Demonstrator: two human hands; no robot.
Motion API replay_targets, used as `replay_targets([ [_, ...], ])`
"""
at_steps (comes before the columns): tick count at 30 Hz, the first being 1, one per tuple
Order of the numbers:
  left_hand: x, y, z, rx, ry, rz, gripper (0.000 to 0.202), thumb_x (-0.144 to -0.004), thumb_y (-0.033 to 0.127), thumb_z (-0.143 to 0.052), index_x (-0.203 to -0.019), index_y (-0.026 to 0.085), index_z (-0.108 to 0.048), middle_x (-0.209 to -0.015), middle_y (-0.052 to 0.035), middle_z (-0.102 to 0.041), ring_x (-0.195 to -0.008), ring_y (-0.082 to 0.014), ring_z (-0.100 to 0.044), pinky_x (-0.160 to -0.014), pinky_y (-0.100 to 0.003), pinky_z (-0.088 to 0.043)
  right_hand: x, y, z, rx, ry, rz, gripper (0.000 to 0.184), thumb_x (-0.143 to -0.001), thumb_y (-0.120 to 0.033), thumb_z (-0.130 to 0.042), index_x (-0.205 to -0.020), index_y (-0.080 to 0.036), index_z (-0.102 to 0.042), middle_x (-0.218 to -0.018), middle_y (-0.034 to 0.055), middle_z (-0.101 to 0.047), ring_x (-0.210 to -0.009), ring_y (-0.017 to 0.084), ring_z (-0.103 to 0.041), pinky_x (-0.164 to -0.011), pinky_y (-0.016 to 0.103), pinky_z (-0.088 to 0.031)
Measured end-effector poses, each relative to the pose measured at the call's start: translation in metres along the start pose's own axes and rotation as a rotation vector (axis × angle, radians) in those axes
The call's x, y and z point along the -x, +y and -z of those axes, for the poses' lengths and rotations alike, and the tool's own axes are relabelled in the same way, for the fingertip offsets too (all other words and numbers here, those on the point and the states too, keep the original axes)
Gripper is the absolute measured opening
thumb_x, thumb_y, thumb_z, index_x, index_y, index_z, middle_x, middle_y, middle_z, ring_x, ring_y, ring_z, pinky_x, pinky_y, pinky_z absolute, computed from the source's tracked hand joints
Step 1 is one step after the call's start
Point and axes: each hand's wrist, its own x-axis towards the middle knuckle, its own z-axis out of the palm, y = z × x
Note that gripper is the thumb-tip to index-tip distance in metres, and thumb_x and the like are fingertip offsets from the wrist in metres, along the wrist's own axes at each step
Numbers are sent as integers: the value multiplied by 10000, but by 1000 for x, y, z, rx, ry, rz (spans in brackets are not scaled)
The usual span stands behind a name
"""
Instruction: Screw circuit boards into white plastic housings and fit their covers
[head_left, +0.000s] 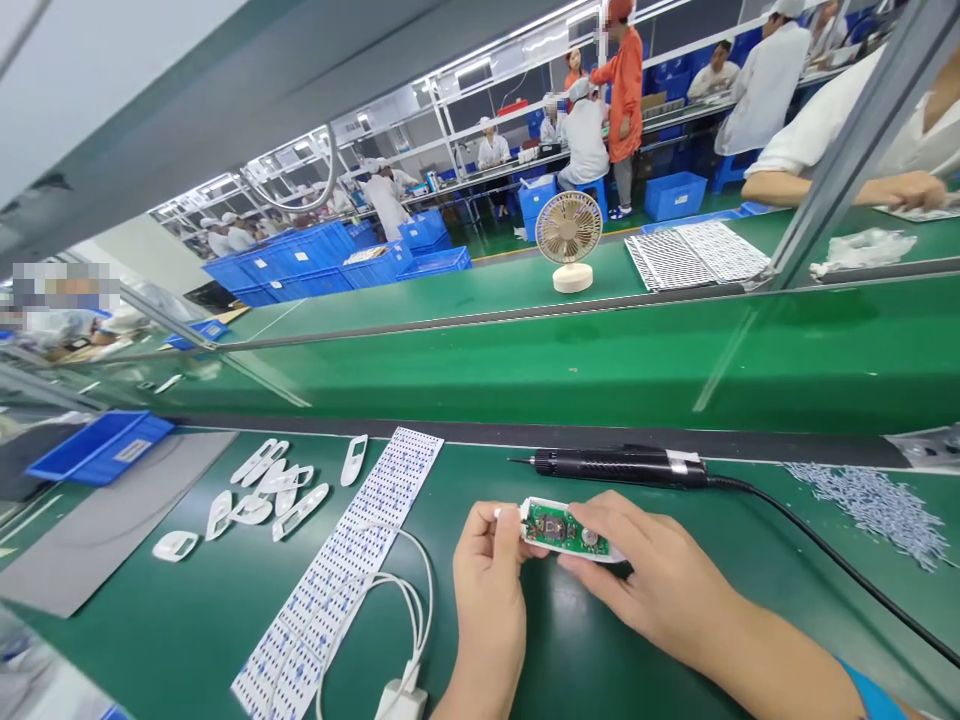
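Both my left hand (pixel 487 580) and my right hand (pixel 645 570) grip a small white plastic housing (pixel 570 545) from either side. A green circuit board (pixel 555 530) with a coin cell sits face up in it. Just beyond my fingers, an electric screwdriver (pixel 619 465) with a black body lies on the green bench, apart from my hands. Its black cable (pixel 817 550) runs off to the lower right. To the left of my left hand lies a long sheet of blue-printed labels (pixel 337 570), and a white cable (pixel 405 610) lies over it.
Several white plastic shells (pixel 266 490) lie left of the labels, beside a grey mat (pixel 112 520) and a blue plastic tray (pixel 101 447). A heap of small parts (pixel 874 510) lies at the right. Beyond a metal rail, a conveyor belt (pixel 525 370) runs across, and co-workers sit at further benches.
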Motion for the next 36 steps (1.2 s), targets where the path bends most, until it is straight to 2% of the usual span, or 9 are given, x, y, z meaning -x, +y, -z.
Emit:
replay_targets([
  [7, 2, 6, -4, 65, 0, 42, 429, -839, 550, -778, -781, 174, -579, -709, 18, -612, -610, -103, -596, -593, -213, -536, 3, -2, -1, -33, -38, -35, 234, -1089, -360, -473, -1265, -215, -528, -906, 37, -625, -593, 137, -611, -508, 255, -482],
  [10, 3, 10, -8, 102, -77, 95, 446, -874, 605, -710, -838, 167, -629, -744, -10, -632, -668, -131, -623, -625, -241, -568, 3, -1, -1, 21, 8, -34, 258, -1084, -388, -485, -1254, -200, -535, -838, 22, -619, -595, 142, -620, -503, 250, -489],
  [13, 3, 11, -11, 104, -130, 138, 426, -890, 586, -701, -887, 162, -667, -747, -16, -635, -681, -130, -617, -641, -242, -575, 4, 0, -3, 43, 23, -46, 265, -1069, -411, -523, -1240, -209, -543, -806, 8, -638, -606, 148, -649, -492, 243, -492],
  [17, 3, 10, -12, 111, -146, 151, 379, -904, 543, -704, -938, 167, -690, -774, -17, -648, -690, -117, -609, -658, -224, -566, 6, 1, -5, 6, 22, -139, 283, -1051, -469, -539, -1233, -252, -546, -908, 20, -716, -689, 171, -722, -547, 252, -540],
  [21, 6, 9, -18, 143, -233, 150, 371, -903, 505, -720, -1063, 170, -698, -908, -55, -708, -805, -160, -665, -694, -239, -557, 7, 1, -5, -59, -15, -266, 298, -1030, -486, -562, -1256, -294, -529, -987, 1, -760, -724, 181, -752, -568, 257, -557],
  [24, 9, 9, -23, 127, -258, 192, 346, -902, 481, -728, -1026, 161, -684, -930, -70, -735, -820, -179, -694, -707, -254, -551, 7, 2, -6, -85, -52, -304, 308, -1009, -467, -593, -1261, -300, -539, -1008, -4, -765, -751, 192, -756, -592, 270, -560],
  [30, 10, 8, -24, 175, -249, 242, 439, -839, 467, -797, -1134, 168, -670, -921, -72, -752, -845, -212, -722, -712, -275, -551, 5, 0, -7, -131, -101, -355, 366, -966, -465, -656, -1268, -287, -550, -1027, 5, -759, -764, 197, -746, -617, 279, -544],
  [33, 7, 6, -22, 179, -193, 251, 451, -833, 494, -794, -1121, 169, -672, -884, -62, -745, -775, -187, -709, -658, -250, -539, 7, 4, -4, -158, -147, -346, 496, -921, -496, -708, -1320, -268, -522, -1055, 33, -738, -802, 207, -734, -674, 298, -556],
  [36, -1, 3, -21, 159, -131, 237, 414, -845, 527, -769, -1025, 166, -675, -826, -43, -729, -683, -153, -670, -607, -234, -531, -1, 12, 2, -209, -120, -308, 735, -854, -601, -730, -1407, -201, -456, -1019, 67, -676, -686, 182, -658, -609, 305, -531],
])
